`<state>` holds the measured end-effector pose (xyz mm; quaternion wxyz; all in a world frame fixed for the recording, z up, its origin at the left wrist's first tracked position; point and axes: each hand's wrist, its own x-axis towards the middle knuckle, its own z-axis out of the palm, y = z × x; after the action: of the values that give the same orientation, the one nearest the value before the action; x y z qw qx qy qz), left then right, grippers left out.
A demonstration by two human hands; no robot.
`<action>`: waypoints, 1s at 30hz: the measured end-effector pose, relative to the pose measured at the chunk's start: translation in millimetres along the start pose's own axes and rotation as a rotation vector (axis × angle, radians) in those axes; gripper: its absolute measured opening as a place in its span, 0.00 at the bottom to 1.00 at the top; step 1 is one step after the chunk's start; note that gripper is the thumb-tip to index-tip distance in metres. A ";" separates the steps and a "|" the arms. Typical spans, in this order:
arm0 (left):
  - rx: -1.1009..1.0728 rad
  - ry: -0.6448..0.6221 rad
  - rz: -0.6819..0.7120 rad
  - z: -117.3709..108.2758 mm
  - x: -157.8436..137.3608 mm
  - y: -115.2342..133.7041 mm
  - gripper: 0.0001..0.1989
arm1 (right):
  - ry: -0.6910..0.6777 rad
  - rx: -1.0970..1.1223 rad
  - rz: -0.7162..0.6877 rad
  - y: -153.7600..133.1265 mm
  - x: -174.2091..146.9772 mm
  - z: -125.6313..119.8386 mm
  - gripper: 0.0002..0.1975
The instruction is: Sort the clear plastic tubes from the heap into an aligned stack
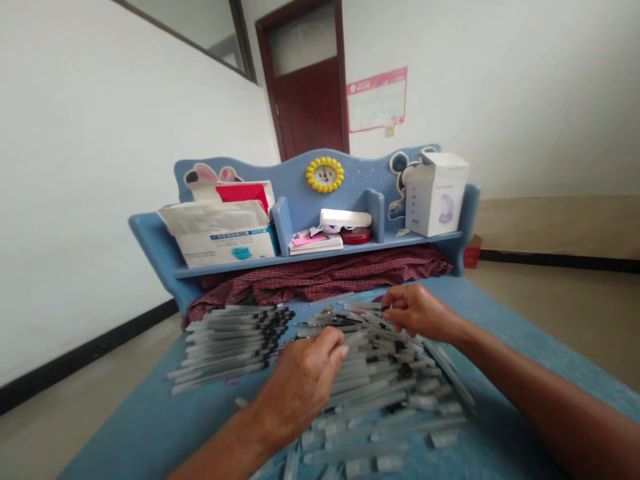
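My left hand [311, 368] is closed over the near-left side of a loose heap of translucent pen parts [380, 383]. Its fingers are curled, and whatever they may hold is hidden. At the heap's far right, my right hand [420, 312] pinches the dark end of a pen [361, 307] between thumb and fingertips. To the left of my left hand lies a stack of clear pens [223, 343], side by side, their black ends pointing right. Short pale caps [443, 437] lie scattered at the heap's near edge.
Behind the pens, a plaid cloth [320, 280] is bunched under the blue shelf [280, 265]. A mask box [225, 233], booklets [316, 245], a red round tin [356, 236] and a white box [434, 197] stand on it. A yellow flower clock [325, 175] hangs above.
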<state>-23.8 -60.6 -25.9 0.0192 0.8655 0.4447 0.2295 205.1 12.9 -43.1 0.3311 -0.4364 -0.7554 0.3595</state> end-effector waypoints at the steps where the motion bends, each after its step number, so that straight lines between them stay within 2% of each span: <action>1: 0.011 -0.001 0.003 0.9 -0.3 -1.0 0.09 | 0.031 -0.134 0.010 5.1 2.7 -2.9 0.05; 3: 0.030 -0.007 0.010 4.1 -1.3 -3.7 0.09 | 0.080 -0.369 0.029 14.7 7.2 -7.1 0.07; 5: 0.042 -0.014 0.013 7.1 -2.2 -5.9 0.09 | 0.103 -0.501 0.053 22.7 10.5 -9.0 0.08; 10: 0.059 -0.013 0.008 7.9 -2.7 -6.6 0.09 | 0.101 -0.575 0.080 32.3 14.5 -7.9 0.09; 14: 0.062 -0.019 0.002 6.5 -2.2 -5.7 0.08 | 0.135 -0.588 0.056 25.9 12.4 -6.6 0.15; 17: 0.059 -0.012 0.003 6.8 -1.6 -5.8 0.08 | 0.110 -0.449 -0.046 11.1 5.6 -2.3 0.17; 20: 0.054 -0.005 0.009 8.0 -1.3 -6.3 0.08 | -0.010 -0.192 -0.178 -8.1 -4.2 6.8 0.18; 23: 0.046 0.000 0.013 10.4 -2.0 -6.2 0.08 | -0.097 -0.057 -0.236 -23.7 -13.1 17.8 0.16; 27: 0.053 -0.006 0.010 12.0 -2.9 -4.7 0.08 | -0.147 0.055 -0.150 -31.3 -18.5 24.7 0.13; 30: 0.068 0.001 0.016 7.1 -0.4 -7.4 0.09 | -0.119 0.130 -0.056 -29.0 -16.1 17.1 0.10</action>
<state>-26.7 -55.3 -34.2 -0.0123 0.8691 0.4452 0.2151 185.3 -16.4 -30.9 0.3231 -0.3707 -0.7608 0.4236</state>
